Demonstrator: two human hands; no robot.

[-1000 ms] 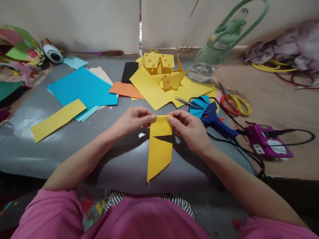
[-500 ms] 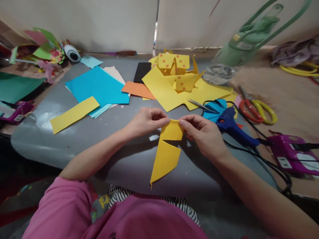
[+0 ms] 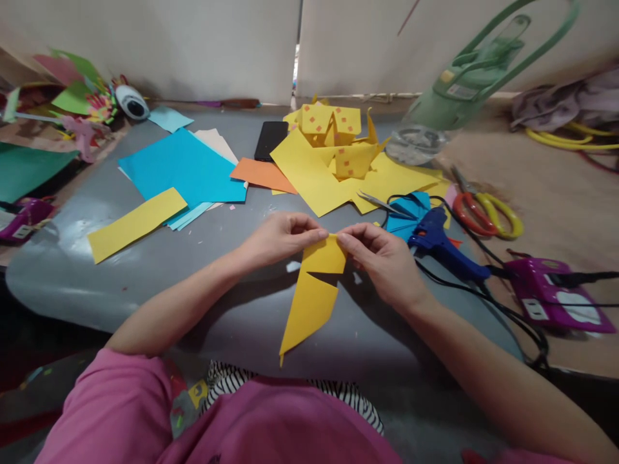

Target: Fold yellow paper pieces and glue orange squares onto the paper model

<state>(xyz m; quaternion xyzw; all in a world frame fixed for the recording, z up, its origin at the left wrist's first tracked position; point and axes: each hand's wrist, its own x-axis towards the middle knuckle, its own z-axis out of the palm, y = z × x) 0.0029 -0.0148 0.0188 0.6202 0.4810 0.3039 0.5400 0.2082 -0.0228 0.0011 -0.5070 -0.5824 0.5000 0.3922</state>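
A cut piece of yellow paper hangs between my hands, with a notch in its right side and a thin pointed tip at the bottom. My left hand pinches its top edge on the left. At the top right corner, my right hand pinches the same edge between thumb and fingers. The top edge looks narrowly folded. Just right of my right hand lies a blue hot glue gun, beside small scissors and folded blue paper.
Yellow sheets and a spotted yellow paper model stand behind my hands. Blue paper, a yellow strip and a phone lie to the left. Rightward are red-and-yellow scissors, a green bottle and a purple power strip with cables.
The whole view has shifted slightly, so things appear a little further left. Both hands keep their pinch on the yellow paper, which hangs almost as before.
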